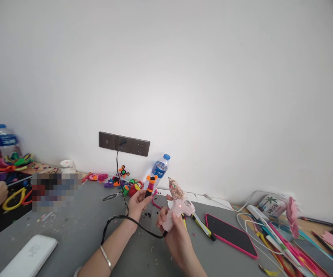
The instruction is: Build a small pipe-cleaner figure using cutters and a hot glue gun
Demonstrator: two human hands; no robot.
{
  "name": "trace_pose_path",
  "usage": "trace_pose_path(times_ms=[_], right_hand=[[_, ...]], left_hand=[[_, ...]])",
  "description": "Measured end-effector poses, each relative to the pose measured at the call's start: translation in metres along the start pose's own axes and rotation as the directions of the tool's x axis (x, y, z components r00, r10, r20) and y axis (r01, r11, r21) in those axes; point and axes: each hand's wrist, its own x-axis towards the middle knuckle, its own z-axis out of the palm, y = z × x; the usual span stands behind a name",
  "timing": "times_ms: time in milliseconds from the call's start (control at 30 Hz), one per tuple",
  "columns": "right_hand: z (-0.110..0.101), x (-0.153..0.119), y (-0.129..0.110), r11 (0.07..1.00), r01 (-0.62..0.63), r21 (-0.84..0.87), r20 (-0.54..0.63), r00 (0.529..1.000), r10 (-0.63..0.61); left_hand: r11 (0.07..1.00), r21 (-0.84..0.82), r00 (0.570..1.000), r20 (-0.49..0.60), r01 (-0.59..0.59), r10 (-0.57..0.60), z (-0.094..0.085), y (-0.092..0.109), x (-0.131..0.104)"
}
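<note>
the left hand (139,204) grips an orange-and-black figure (151,184); the right hand (178,231) wraps its fingers (162,216) around a pink glue gun (181,205).

Bare hands, the left hand (137,206) and the right hand (178,231), run into bare forearms. Around the left forearm (118,240), between wrist and elbow, sits a silver-coloured bangle (106,258), a narrow, curved metal band with a shiny surface. Farther up that arm, a small pale edge, apparently a sleeve (77,271), shows. The right forearm (191,257) is bare as far as it is visible.
</note>
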Motion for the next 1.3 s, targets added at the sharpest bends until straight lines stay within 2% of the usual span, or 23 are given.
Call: trace_pose_path(times_ms=[300,467,600,700,800,900,1033,1133,1233,1300], right_hand=[[-0.011,-0.001,0.029,0.987,0.075,-0.139,-0.157,0.983,-0.097],[-0.009,-0.005,0.031,0.950,0.086,-0.299,-0.161,0.977,-0.139],[-0.008,-0.005,0.031,0.921,0.105,-0.375,-0.197,0.962,-0.190],[-0.009,-0.006,0.025,0.904,0.197,-0.379,-0.256,0.917,-0.307],[-0.012,-0.007,0.014,0.875,0.278,-0.396,-0.269,0.876,-0.400],[-0.015,-0.010,0.004,0.851,0.319,-0.417,-0.235,0.866,-0.440],[-0.013,-0.013,0.000,0.842,0.312,-0.440,-0.206,0.878,-0.433],[-0.008,-0.014,-0.001,0.813,0.301,-0.499,-0.155,0.892,-0.425],[-0.007,-0.014,-0.002,0.795,0.283,-0.537,-0.148,0.896,-0.419],[-0.008,-0.014,-0.003,0.804,0.265,-0.532,-0.169,0.897,-0.408]], left_hand=[[1.000,-0.012,1.000,-0.025,0.016,-0.016,0.005,-0.003,-0.005],[0.999,0.040,1.000,-0.011,-0.012,0.013,0.003,-0.006,-0.004],[0.991,0.130,0.997,0.072,-0.030,0.021,-0.002,-0.007,-0.002],[0.976,0.212,0.986,0.165,-0.037,0.001,-0.006,-0.005,-0.004],[0.943,0.319,0.968,0.250,-0.093,0.010,-0.007,-0.002,-0.008],[0.849,0.503,0.935,0.353,-0.162,-0.031,-0.007,-0.004,-0.013],[0.648,0.712,0.903,0.421,-0.269,-0.087,-0.009,-0.010,-0.016],[0.497,0.779,0.875,0.479,-0.382,-0.078,-0.011,-0.008,-0.017],[0.305,0.800,0.821,0.563,-0.516,-0.090,-0.012,0.000,-0.020],[0.194,0.818,0.811,0.569,-0.542,-0.131,-0.011,0.007,-0.023]])
